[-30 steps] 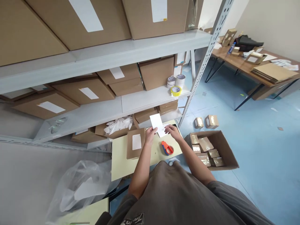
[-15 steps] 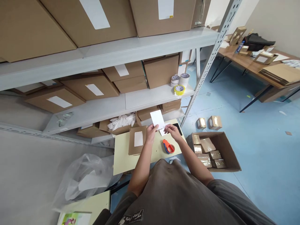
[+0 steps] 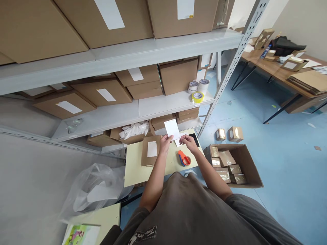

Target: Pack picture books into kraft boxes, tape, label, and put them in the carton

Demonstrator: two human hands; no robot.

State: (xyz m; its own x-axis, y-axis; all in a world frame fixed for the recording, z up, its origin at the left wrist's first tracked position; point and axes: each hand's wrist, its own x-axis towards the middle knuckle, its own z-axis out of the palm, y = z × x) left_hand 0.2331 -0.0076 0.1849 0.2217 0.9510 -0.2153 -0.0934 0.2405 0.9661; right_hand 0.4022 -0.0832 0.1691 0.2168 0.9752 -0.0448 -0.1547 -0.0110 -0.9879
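My left hand (image 3: pixel 165 144) pinches the lower edge of a white paper label (image 3: pixel 172 128), held up over the pale yellow table (image 3: pixel 134 165). Close by on the right, my right hand (image 3: pixel 188 142) has its fingertips pressed together near the label's lower corner; what they pinch, if anything, is too small to tell. Beneath the hands lies another white paper (image 3: pixel 178 143). A dark phone (image 3: pixel 194 139) rests beside my right wrist. Nearer my body is an orange and blue tape dispenser (image 3: pixel 184 158). Left of my left hand, a flat cardboard box (image 3: pixel 146 159) bears a white label.
A metal shelf rack (image 3: pixel 163 104) with cartons stands ahead, tape rolls (image 3: pixel 197 97) at its right end. On the floor to the right, an open carton (image 3: pixel 251 166) holds several small boxes. A clear plastic bag (image 3: pixel 84 183) sits at left. A wooden desk (image 3: pixel 278 73) stands far right.
The view has shifted slightly, so the rack and desk appear a little further right. Both hands keep nearly the same pose, with the label still in my left hand.
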